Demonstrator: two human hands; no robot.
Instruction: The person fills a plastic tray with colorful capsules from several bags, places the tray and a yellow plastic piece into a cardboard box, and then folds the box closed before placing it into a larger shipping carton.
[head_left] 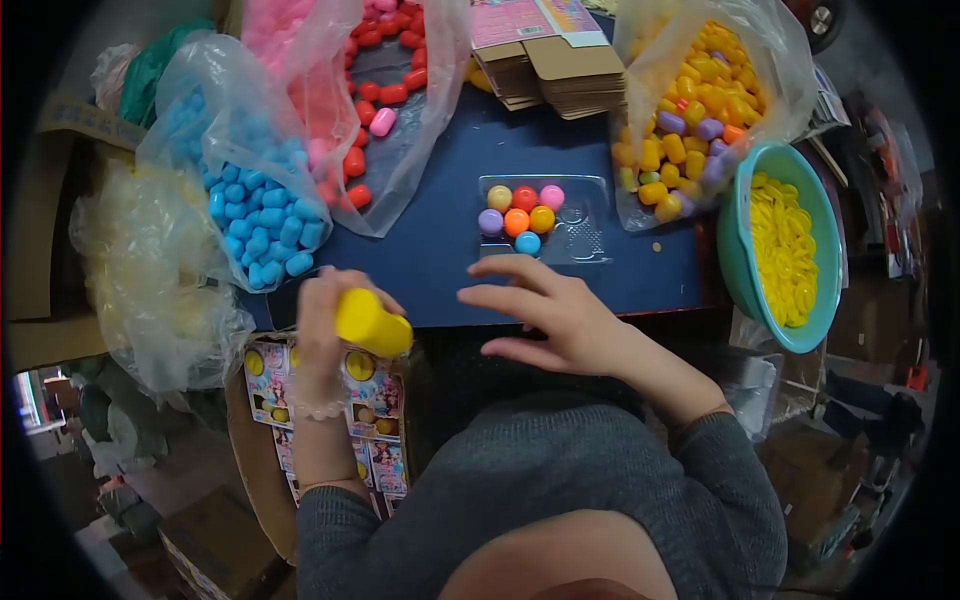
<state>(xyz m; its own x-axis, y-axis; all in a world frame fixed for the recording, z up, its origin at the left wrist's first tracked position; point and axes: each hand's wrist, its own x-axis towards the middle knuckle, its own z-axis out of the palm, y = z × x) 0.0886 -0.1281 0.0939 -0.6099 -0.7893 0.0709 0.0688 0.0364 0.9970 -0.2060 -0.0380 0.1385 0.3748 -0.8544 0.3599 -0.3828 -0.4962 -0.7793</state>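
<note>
My left hand (318,325) is closed around a smooth, rounded yellow plastic piece (372,324) at the table's front edge, partly covered by the fingers. My right hand (550,315) is held with its fingers spread and nothing in them, just in front of a clear plastic tray (585,240). Several small colored pieces sit in the tray's left part, among them a red one (524,199), an orange one (516,222) and a blue one (527,243). The tray's right part shows bare molded plastic.
Bags of blue pieces (262,220), red pieces (393,94) and yellow-orange pieces (712,75) line the blue table (440,260). Flattened cartons (575,65) are stacked at the back. A teal basin (742,245) holds yellow rings at right. Below my left arm stands a box of printed packs (375,400).
</note>
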